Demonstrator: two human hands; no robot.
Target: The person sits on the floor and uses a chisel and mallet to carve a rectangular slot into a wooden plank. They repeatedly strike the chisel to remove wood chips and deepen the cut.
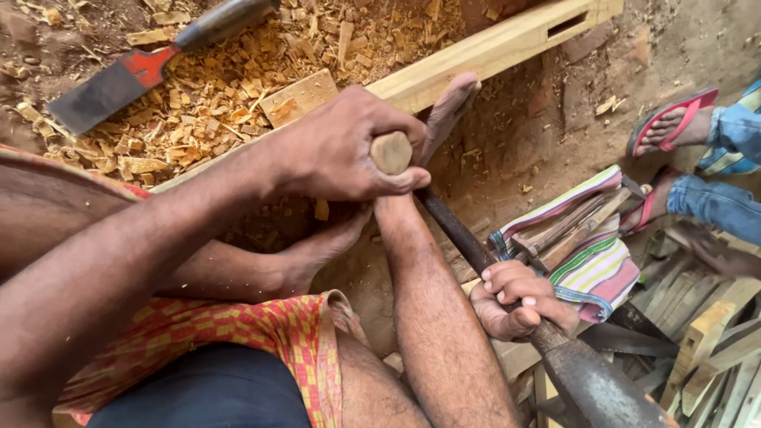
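Left hand [341,147] is wrapped tight around the wooden handle [391,152] over the beam [491,49], right hand [519,299] clenched on the dark hammer [555,349], chips [222,87] piled up already, so cutting looks well underway, not finished.

red chisel blade [143,70], striped bag [594,261], pink sandal [674,119]

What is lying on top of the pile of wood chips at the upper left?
On the wood chips lie a broad chisel with a red band and a small flat wood block. The left hand and forearm cover the pile's near edge, hiding whatever lies there.
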